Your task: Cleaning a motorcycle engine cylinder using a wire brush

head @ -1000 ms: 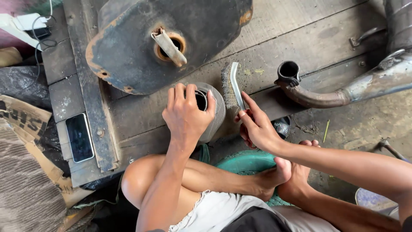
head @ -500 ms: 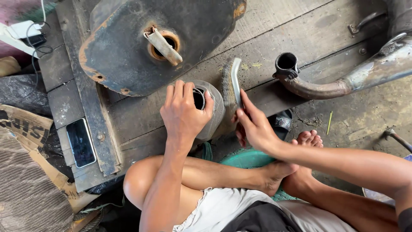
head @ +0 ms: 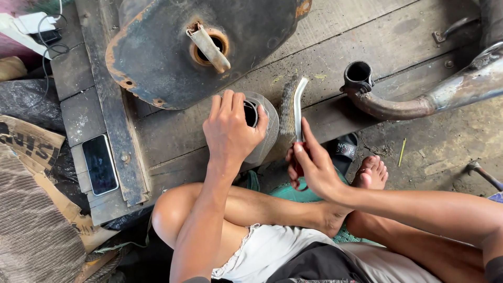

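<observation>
My left hand [head: 229,132] rests on top of a round grey metal part [head: 264,131] with a dark hole in its middle, fingers spread over it on the wooden planks. My right hand [head: 313,165] grips the handle of a wire brush [head: 292,107] whose curved pale back and dark bristles point away from me, just right of the round part. The brush head lies close to the part; whether it touches is unclear.
A rusty dark fuel tank [head: 178,47] with an open filler hole lies beyond my hands. An exhaust pipe [head: 419,97] lies at the right. A phone [head: 99,164] rests on a plank at the left, with cardboard [head: 36,152] beside it. My crossed legs and bare feet [head: 369,173] are below.
My hands stay on the round part and the brush. The brush head has swung a little further from me, and the view has shifted slightly.
</observation>
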